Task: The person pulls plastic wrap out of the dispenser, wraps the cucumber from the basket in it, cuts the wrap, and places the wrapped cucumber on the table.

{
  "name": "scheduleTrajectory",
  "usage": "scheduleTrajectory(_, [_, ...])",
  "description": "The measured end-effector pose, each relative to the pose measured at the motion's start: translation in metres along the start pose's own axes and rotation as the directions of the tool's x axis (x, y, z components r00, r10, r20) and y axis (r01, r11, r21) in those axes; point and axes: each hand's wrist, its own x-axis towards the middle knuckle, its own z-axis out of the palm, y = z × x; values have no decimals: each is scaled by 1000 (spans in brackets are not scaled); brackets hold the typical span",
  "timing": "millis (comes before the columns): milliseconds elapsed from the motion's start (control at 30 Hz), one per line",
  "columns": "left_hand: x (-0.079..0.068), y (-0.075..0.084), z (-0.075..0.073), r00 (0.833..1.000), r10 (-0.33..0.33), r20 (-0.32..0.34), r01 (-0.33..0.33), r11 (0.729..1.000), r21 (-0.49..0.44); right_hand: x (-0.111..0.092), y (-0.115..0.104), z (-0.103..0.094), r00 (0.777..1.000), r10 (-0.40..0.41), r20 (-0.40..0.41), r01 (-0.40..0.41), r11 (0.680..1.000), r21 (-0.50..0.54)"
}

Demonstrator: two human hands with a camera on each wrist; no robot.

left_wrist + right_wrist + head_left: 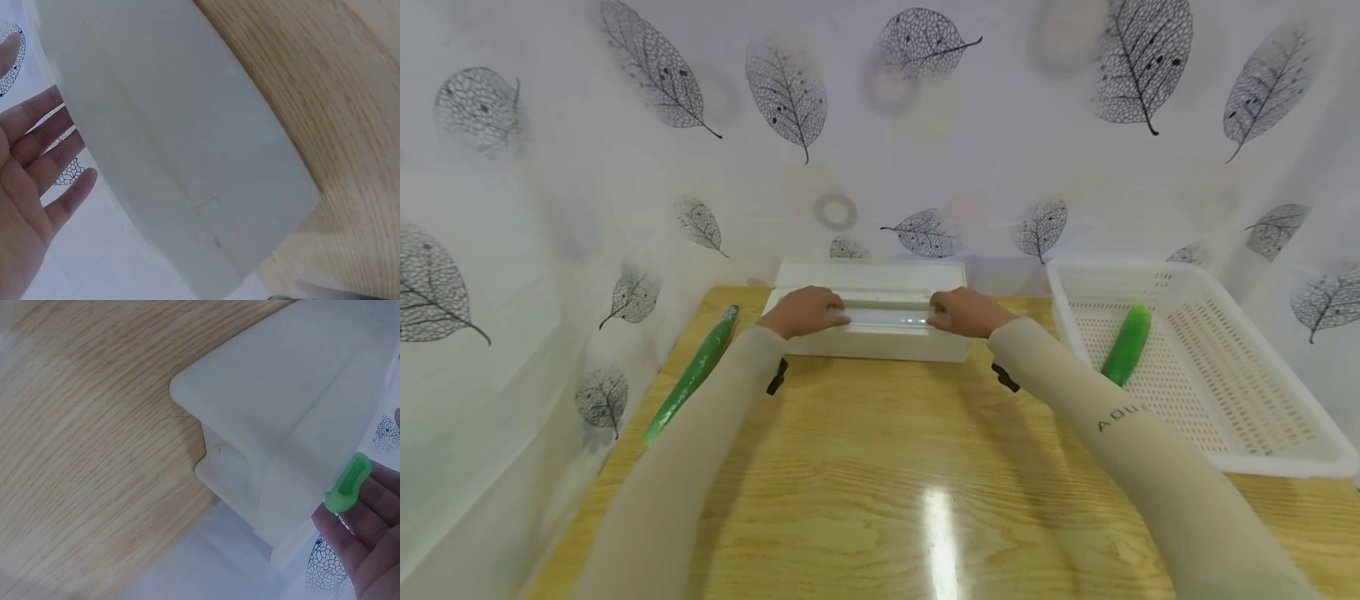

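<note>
A long white dispenser box (880, 346) with its lid (872, 273) raised lies at the back of the table, a shiny whitish band (887, 317) showing along its opening. My left hand (805, 311) is over the left part of the opening, and my right hand (967, 312) over the right part. In the left wrist view the fingers (47, 134) extend loosely to the box's edge, fingertips partly hidden, the thumb apart from them. The right wrist view has the fingers (369, 512) behind a small green slider (348, 482) on the box's edge.
Left of my left arm lies a wrapped cucumber (696, 371), near the table's left edge. On the right, a white perforated basket (1262, 325) has another green cucumber (1127, 346) in it. Behind the wooden table (865, 467) hangs a leaf-patterned curtain (850, 117).
</note>
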Motion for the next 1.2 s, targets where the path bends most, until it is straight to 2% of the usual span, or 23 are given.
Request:
scheduleTrajectory(133, [4, 0, -2, 1000, -25, 12, 25, 999, -26, 4, 2, 0, 1000, -2, -20, 1, 1000, -22])
scheduleTrajectory(233, [7, -3, 0, 1000, -30, -6, 30, 999, -33, 6, 4, 1, 998, -19, -62, 16, 998, -53])
scheduleTrajectory(367, [7, -10, 5, 996, 17, -92, -15, 1000, 19, 6, 7, 3, 991, -43, -123, 28, 992, -121])
scheduleTrajectory(467, [6, -19, 9, 981, 66, -184, -53, 996, 76, 6, 9, 4, 986, -54, -160, 26, 985, -173])
scheduleTrajectory(567, [6, -30, 12, 966, 75, -248, -53, 994, 94, 6, 11, 4, 979, -61, -197, 24, 982, -188])
scheduleTrajectory(633, [6, -35, 13, 961, 50, -273, -33, 997, 69, 6, 12, 3, 974, -63, -217, 25, 984, -177])
scheduleTrajectory(800, [5, -41, 12, 958, -14, -285, 10, 1000, -16, 6, 15, 2, 979, -31, -202, 4, 991, -132])
scheduleTrajectory(900, [6, -42, 11, 952, -4, -307, -2, 1000, -17, 6, 16, 1, 984, 9, -180, -31, 992, -121])
scheduleTrajectory(1067, [8, -45, 6, 930, 20, -368, -18, 1000, 8, 7, 13, -6, 985, 30, -171, -50, 992, -113])
scheduleTrajectory(1200, [8, -48, -1, 931, 20, -365, -19, 1000, 7, 8, 10, -11, 984, 20, -175, -41, 992, -116])
